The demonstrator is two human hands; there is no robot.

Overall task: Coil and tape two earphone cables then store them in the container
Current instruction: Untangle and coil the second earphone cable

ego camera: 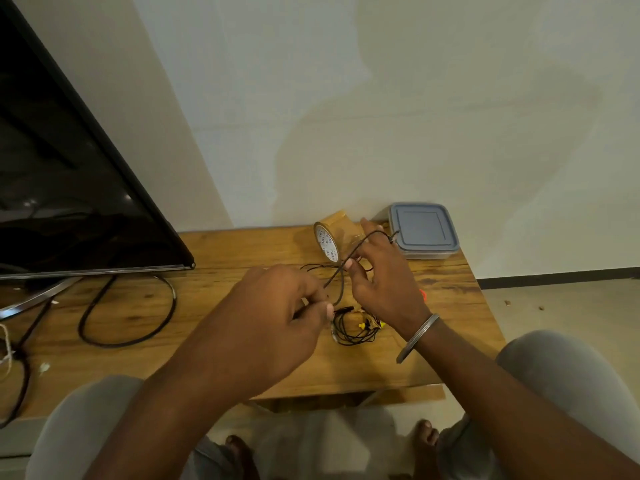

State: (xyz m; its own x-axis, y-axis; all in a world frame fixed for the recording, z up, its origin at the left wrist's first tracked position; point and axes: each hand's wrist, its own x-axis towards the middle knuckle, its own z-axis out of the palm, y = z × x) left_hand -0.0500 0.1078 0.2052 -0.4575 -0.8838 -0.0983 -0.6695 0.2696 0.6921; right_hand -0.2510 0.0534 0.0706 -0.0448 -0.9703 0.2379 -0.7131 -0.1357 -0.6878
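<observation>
A: How will that black earphone cable [341,271] handle?

B: Light and limp, I'd judge, and thin enough to slip. The left hand [287,306] pinches one end low while the right hand [377,271] has it looped over spread fingers; pinch near the crossing.

A: And the other cable?

B: A second cable [353,332] lies bunched on the wooden tabletop [221,258]. The tape roll [329,239] and lidded container [424,230] stand near the white wall, a dark screen [62,168] off left.
</observation>
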